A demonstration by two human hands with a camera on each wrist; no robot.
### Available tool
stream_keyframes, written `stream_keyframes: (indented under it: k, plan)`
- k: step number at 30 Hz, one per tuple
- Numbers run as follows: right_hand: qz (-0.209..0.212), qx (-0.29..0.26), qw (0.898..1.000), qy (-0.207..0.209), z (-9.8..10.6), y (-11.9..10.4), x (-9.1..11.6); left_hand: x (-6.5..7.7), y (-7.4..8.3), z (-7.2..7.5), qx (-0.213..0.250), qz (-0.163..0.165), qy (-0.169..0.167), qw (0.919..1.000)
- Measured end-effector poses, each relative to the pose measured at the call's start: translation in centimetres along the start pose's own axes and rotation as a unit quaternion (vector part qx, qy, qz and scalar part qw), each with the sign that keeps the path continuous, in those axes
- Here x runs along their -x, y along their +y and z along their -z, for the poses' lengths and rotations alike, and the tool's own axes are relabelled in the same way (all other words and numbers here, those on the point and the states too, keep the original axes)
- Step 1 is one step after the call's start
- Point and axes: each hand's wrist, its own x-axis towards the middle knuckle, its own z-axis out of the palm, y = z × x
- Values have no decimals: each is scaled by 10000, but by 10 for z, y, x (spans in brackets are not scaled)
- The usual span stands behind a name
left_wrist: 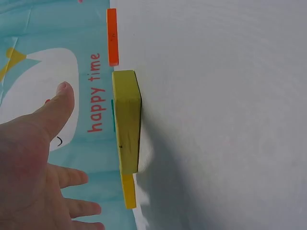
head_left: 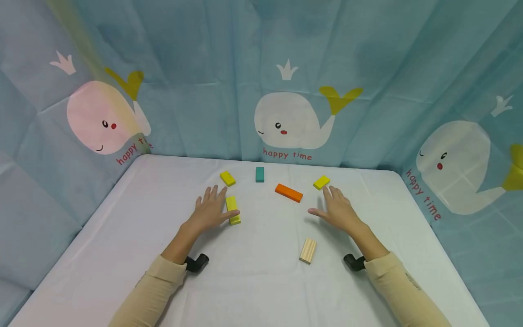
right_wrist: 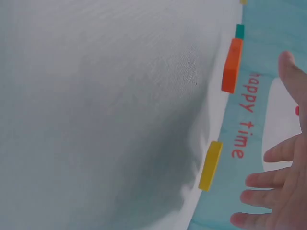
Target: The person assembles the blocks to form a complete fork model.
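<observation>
My left hand hovers over the table with fingers spread and holds nothing. Its thumb overlaps a long yellow block in the head view; the left wrist view shows this yellow block standing apart from the hand. A smaller yellow block lies just beyond the left fingertips. My right hand is likewise spread above the table with nothing in it. Close past its fingertips lies another yellow block, which the right wrist view also shows as a yellow block beside the fingers.
Between the hands, toward the back, lie an orange block and a teal block. A ridged bare-wood block is nearer the front. The white-covered table meets a blue whale-print curtain behind and at the sides.
</observation>
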Motion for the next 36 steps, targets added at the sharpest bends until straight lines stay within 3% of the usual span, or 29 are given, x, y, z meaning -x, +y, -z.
stream_keyframes:
  k: [9, 25, 36]
  plan:
    - [95, -112, 9998, -100, -5, -6, -8, -4, 1, -8, -57, -2, -114, 9999]
    - [477, -367, 9980, -187, -11, -19, -24, -7, 4, -10, 65, -143, -504, 9986]
    - [745, -623, 9947, -346, -11, -23, -42, -9, 0, -9, 163, -262, -477, 9984]
